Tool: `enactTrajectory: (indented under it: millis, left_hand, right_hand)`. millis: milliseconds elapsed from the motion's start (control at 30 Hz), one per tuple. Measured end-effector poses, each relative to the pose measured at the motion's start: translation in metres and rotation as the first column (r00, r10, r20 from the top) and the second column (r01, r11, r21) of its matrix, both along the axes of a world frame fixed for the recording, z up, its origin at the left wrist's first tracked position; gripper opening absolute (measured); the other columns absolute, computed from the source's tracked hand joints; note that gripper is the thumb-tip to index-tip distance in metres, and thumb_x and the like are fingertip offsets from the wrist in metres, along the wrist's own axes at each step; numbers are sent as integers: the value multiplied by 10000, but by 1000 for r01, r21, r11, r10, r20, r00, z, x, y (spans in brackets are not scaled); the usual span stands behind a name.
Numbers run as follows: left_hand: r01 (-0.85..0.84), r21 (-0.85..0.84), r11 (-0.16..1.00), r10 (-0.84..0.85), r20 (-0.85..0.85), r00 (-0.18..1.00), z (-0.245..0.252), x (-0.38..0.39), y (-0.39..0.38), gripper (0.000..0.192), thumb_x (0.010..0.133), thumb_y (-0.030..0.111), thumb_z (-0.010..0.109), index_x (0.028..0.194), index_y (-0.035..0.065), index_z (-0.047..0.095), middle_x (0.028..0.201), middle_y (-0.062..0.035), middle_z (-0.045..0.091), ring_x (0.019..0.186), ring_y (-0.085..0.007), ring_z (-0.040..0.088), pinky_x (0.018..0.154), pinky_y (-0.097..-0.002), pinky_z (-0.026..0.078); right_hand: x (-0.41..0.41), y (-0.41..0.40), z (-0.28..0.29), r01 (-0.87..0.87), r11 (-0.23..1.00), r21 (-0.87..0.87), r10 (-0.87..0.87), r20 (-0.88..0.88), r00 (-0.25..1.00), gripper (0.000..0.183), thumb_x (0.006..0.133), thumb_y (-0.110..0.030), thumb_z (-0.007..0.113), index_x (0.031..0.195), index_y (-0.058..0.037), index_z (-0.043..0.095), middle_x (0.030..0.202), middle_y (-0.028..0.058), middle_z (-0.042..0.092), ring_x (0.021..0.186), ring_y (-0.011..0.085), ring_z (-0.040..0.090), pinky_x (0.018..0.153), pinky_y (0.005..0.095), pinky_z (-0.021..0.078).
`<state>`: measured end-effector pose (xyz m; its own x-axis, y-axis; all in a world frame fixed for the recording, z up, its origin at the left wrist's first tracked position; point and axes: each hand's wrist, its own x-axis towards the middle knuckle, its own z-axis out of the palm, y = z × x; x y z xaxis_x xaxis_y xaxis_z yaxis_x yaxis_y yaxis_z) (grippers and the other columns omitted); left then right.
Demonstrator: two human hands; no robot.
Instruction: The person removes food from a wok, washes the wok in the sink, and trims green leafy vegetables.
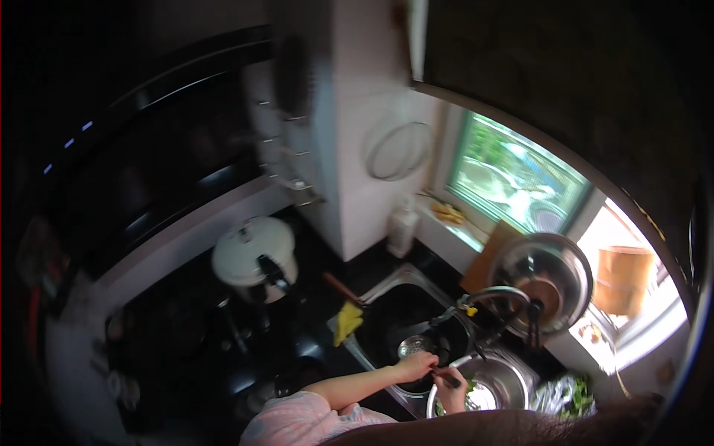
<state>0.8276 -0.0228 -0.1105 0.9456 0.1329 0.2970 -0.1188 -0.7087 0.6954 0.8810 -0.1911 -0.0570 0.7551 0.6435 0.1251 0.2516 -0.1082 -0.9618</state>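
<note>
Both hands are together over the near edge of the black sink (385, 312). My left hand (417, 366) reaches in from the left and is closed around a slim dark handle (456, 383). Close on its right, my right hand (450, 394) grips the same handle, whose end sticks out past the fingers. Beyond my left hand a round perforated metal head (414, 346), like that of a skimmer, shows over the sink; my fingers hide where it meets the handle. A steel bowl (516, 379) with some green leaves stands beside my right hand.
A curved faucet (505, 291) rises at the sink's right, before a large leaning steel basin (574, 279) and a wooden board (491, 256). A yellow cloth (347, 323) hangs at the left rim. Farther left stands a white lidded pot (254, 251). Bagged greens (563, 396) lie right.
</note>
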Motion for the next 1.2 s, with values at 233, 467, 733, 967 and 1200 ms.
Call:
enactTrajectory:
  millis: [233,467,733,967,1200]
  left_hand:
    - [-399,262,879,293,364,884,106,-120,-18,197,690,44,660,854,98,566,814,-44,553,806,-234,564,762,-362,451]
    - [-799,206,565,695,402,596,186,-360,-25,369,682,-3,685,1032,82,607,939,-52,603,915,-251,592,844,-392,453]
    - [-984,-11,-179,927,332,-172,174,-659,-111,351,798,-15,583,1142,46,617,1102,-111,646,982,-299,611,853,-384,483]
    - [-545,-596,-590,564,178,-806,87,-838,-164,245,974,123,465,1140,1,597,990,-93,671,874,-158,629,775,-289,484]
    - [-389,-680,-622,376,176,-910,64,-908,-178,271,985,147,465,1169,-15,581,870,-4,605,773,-76,544,675,-224,440]
  right_hand:
    - [-30,-6,64,-321,852,413,471,-340,814,156,696,99,642,765,-5,549,897,146,634,762,173,619,762,288,508]
    - [-198,105,148,-835,319,448,938,-19,347,159,678,118,552,790,6,538,929,188,635,800,243,666,784,342,542]
    - [-556,181,184,-896,-434,95,884,240,-402,134,817,-30,647,933,18,599,911,99,660,810,160,638,736,286,500]
    - [-852,129,167,-782,-617,-88,748,242,-618,348,836,-327,638,893,3,543,712,202,617,714,395,633,624,435,495]
    - [-951,86,152,-804,-511,-304,700,396,-594,357,846,-359,592,912,-13,534,802,225,640,789,419,629,680,498,494]
